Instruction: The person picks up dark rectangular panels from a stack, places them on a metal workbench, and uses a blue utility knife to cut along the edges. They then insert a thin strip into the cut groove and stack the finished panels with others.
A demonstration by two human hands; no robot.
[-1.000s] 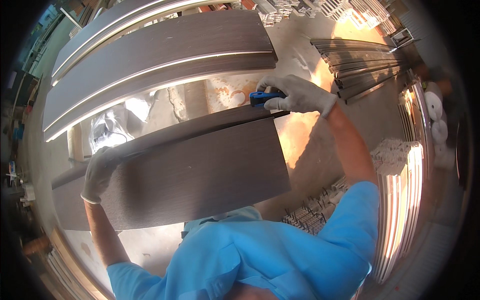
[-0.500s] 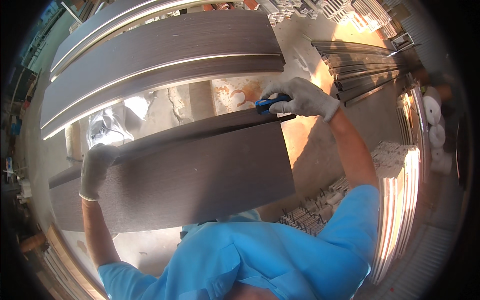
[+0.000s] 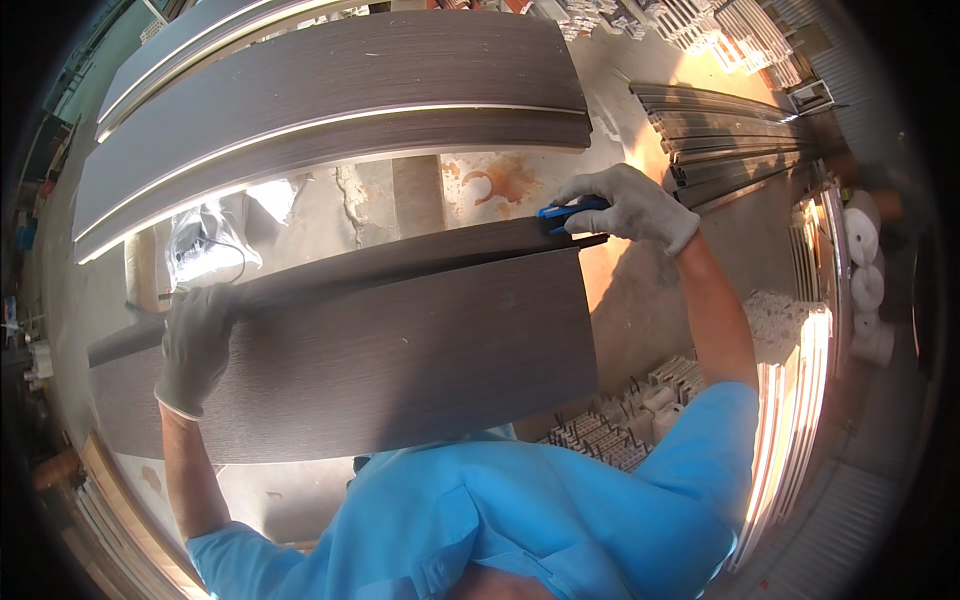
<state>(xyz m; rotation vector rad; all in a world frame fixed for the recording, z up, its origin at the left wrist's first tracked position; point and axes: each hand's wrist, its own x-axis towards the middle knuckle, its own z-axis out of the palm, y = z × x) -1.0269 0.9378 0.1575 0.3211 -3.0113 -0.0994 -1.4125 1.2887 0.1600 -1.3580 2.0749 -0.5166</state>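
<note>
A long dark brown wood-grain panel [image 3: 420, 360] lies across in front of me, with a raised lip and a dark groove along its far side. My left hand [image 3: 197, 345], in a whitish work glove, is closed over the panel's far edge near its left part; the fingertips are partly hidden. At the panel's far right corner my gloved right hand [image 3: 630, 207] grips a small blue and black hand tool [image 3: 570, 212] between thumb and fingers. The tool sits at the lip, and its exact kind is unclear. A thin black strip end [image 3: 592, 240] sticks out just below it.
Another brown panel [image 3: 350, 90] with a pale edge lies beyond. Clear plastic wrapping [image 3: 210, 245] is between the panels. Dark metal profiles [image 3: 720, 130] lie far right, stacked long pieces [image 3: 790, 400] and white rolls [image 3: 866, 270] at right, small stacked parts [image 3: 610, 430] near my right arm.
My right hand and the tool have shifted slightly right in view, along with the panel's right end. My left hand stays on the edge, its fingers a little more visible.
</note>
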